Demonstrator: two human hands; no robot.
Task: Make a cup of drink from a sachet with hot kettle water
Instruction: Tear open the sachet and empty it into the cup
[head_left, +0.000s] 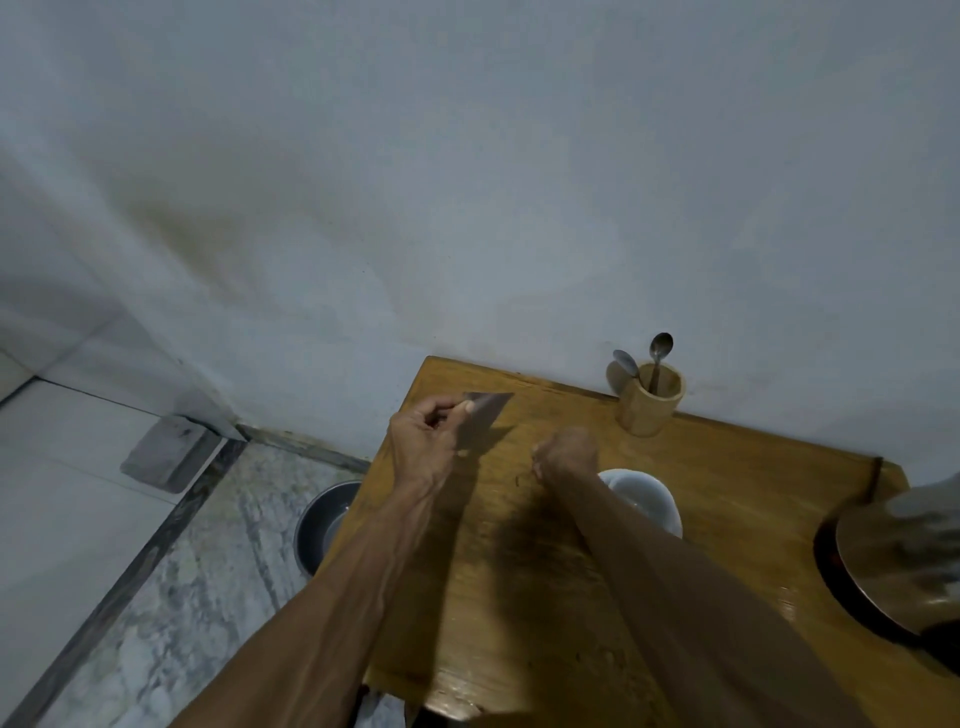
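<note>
My left hand (426, 441) pinches a flat grey sachet (485, 413) between thumb and fingers, holding it up over the far left part of the wooden table (519, 597). My right hand (566, 457) is closed into a fist just to the right of the sachet, apart from it; I cannot tell whether anything small is inside it. A white cup (649, 499) stands on the table right behind my right forearm, partly hidden by it. The steel kettle (898, 556) sits at the table's right edge, blurred and cut off by the frame.
A wooden holder (654, 405) with two spoons (660, 348) stands against the wall at the back of the table. On the floor left of the table are a metal bowl (322, 525) and a grey block (166, 454).
</note>
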